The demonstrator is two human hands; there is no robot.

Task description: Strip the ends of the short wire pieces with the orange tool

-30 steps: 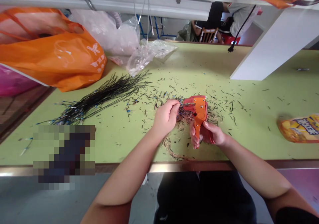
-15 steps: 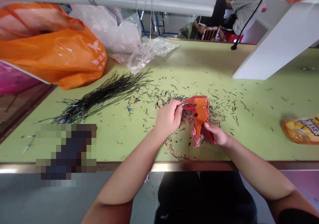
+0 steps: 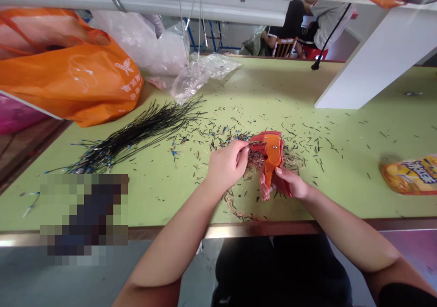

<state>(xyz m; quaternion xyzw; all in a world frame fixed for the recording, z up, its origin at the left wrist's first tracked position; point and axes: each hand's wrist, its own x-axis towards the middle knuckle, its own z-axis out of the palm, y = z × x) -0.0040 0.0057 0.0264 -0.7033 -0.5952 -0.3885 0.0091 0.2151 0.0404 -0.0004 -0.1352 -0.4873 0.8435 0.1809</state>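
Wrapped around the handles of an orange and red wire stripper (image 3: 273, 151) is my right hand (image 3: 291, 182), with the tool's head upward and its jaws facing left. My left hand (image 3: 226, 163) is closed in a pinch on a thin black wire (image 3: 254, 142), whose end reaches into the stripper's jaws. Most of that wire is hidden by my fingers. Beneath both hands lies a pile of wire scraps (image 3: 254, 159). A bundle of long black wires (image 3: 136, 131), some with blue ends, rests to the left.
Short black offcuts spread over the green table (image 3: 191, 197). An orange bag (image 3: 102, 79) and clear plastic bags (image 3: 191, 77) stand at the back left. A white post (image 3: 362, 70) rises at the right, near a yellow-labelled bottle (image 3: 409, 175). A person (image 3: 327, 24) sits beyond the table.
The view has shifted slightly, so most things appear a little further left. Both hands keep their holds on the wire and the wire stripper.
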